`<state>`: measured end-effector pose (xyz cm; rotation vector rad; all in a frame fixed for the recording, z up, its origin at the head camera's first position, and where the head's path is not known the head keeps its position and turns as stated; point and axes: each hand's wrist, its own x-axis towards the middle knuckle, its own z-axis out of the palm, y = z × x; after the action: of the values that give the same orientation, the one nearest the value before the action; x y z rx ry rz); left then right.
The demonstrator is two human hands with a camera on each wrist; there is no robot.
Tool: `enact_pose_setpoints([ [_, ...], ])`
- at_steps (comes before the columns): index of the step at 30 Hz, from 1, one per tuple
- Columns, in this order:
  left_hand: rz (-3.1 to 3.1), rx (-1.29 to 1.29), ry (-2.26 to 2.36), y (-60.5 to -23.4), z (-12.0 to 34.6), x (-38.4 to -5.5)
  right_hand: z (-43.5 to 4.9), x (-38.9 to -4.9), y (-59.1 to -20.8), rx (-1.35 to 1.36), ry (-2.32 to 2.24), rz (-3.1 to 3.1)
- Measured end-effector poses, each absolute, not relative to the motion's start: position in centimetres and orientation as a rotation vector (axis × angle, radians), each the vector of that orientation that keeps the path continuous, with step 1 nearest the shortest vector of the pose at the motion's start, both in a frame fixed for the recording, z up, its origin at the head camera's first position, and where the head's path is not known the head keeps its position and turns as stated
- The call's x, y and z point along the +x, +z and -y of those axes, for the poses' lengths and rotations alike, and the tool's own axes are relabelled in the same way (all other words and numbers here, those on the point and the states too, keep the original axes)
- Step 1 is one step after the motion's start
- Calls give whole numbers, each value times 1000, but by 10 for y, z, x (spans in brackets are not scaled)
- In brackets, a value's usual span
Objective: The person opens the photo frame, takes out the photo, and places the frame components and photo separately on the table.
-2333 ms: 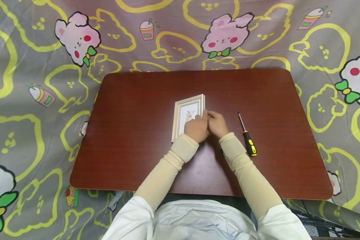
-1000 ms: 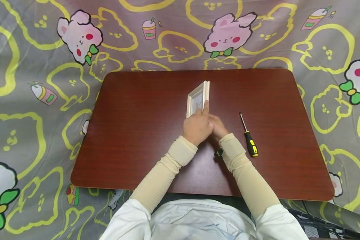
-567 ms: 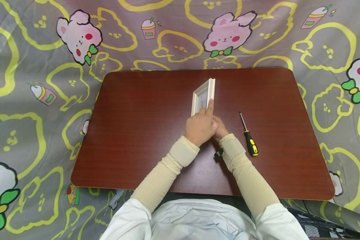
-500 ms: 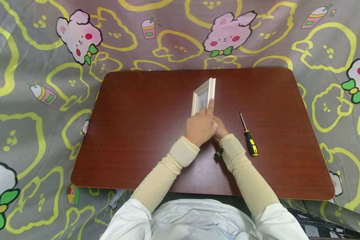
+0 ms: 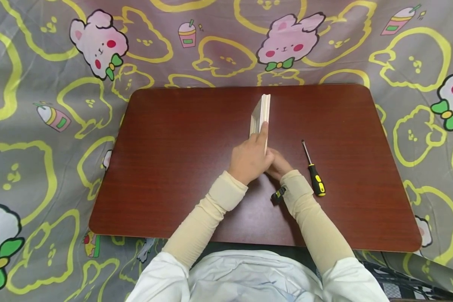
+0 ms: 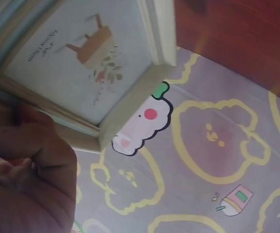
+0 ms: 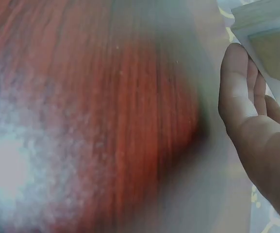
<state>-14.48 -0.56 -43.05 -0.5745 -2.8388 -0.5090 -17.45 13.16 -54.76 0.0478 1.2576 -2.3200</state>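
A cream picture frame [image 5: 265,107] stands nearly edge-on over the middle of the table in the head view. My left hand [image 5: 249,159] grips its near end, index finger laid along the side edge. In the left wrist view the face of the frame [image 6: 125,104] shows a printed plant picture, with the left thumb and fingers [image 6: 38,150] at its border. Partly hidden behind the left hand, my right hand [image 5: 279,163] holds the frame's lower part. The right wrist view shows its fingers [image 7: 237,82] against the brownish back of the frame [image 7: 275,43].
A screwdriver [image 5: 314,174] with a black and yellow handle lies on the red-brown table [image 5: 173,167], right of the hands. A small black device [image 5: 278,196] sits at the right wrist. Patterned grey cloth [image 5: 219,25] surrounds the table.
The frame has turned from showing its picture face to nearly edge-on, and its far end has moved away and slightly right. Both hands stay together at its near end; the screwdriver lies still.
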Motion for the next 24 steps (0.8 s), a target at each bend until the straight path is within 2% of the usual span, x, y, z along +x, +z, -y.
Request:
enact_pose_setpoints([
  [15, 2808, -619, -704, -432, 25, -148, -139, -174, -546, 217, -2233, -1389],
  [24, 2683, -585, -542, -428, 34, -154, -140, -173, -537, 232, -2277, -1517],
])
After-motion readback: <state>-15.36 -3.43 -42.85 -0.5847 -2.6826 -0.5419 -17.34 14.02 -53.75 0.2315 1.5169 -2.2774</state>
